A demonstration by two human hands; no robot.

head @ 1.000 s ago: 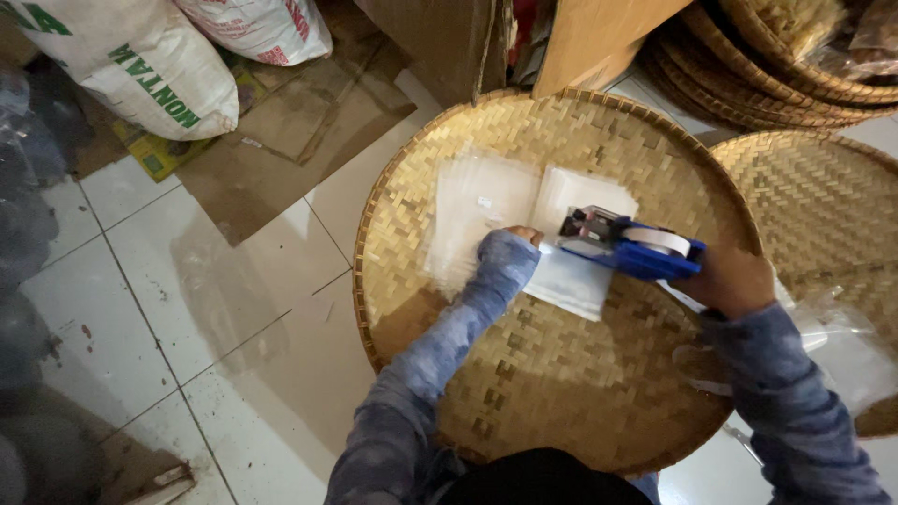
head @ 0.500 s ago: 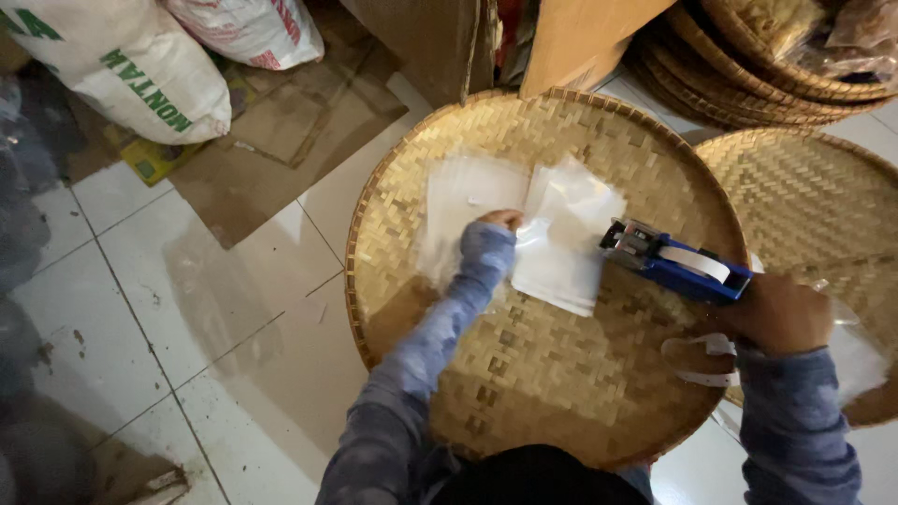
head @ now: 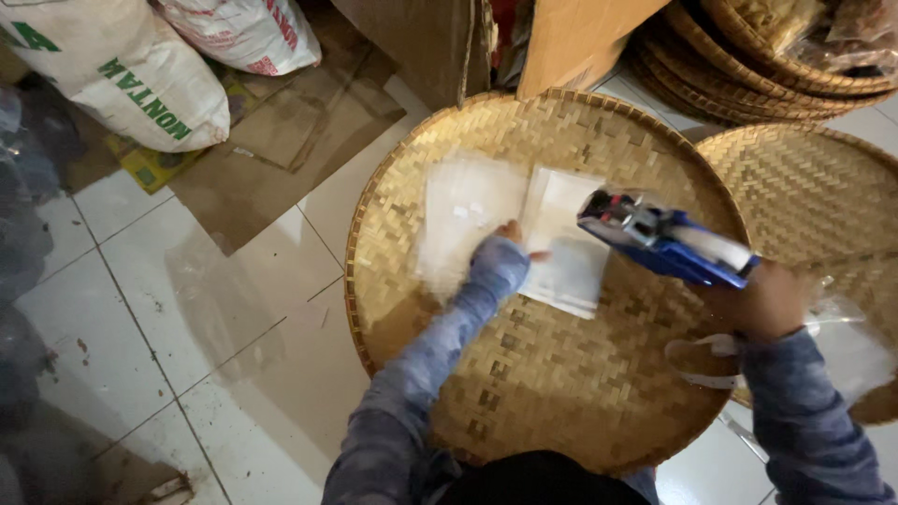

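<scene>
The left hand [head: 513, 239] lies low on a round woven bamboo tray [head: 524, 393], its sleeve pulled over most of the palm, fingertips pressing down on a spread of clear plastic pouches [head: 524, 224] that rest flat near the tray's middle. The fingers look fairly flat and spread rather than curled; the hand pins the pouches and does not seem to grip any, though the sleeve hides enough that this is hard to be sure of. The right hand [head: 762, 301] is closed around the handle of a blue label gun [head: 669, 241], which is held above the tray's right part, its grey and red nose pointing left toward the nearer pouch, just beside its right edge. A loose strip of white backing tape [head: 702, 360] hangs below that hand.

A second woven tray [head: 804, 187] lies to the right, partly overlapping, with more stacked behind it. White sacks [head: 122, 84] and flattened cardboard [head: 281, 140] sit on the pale tiled floor [head: 140, 327] to the left.
</scene>
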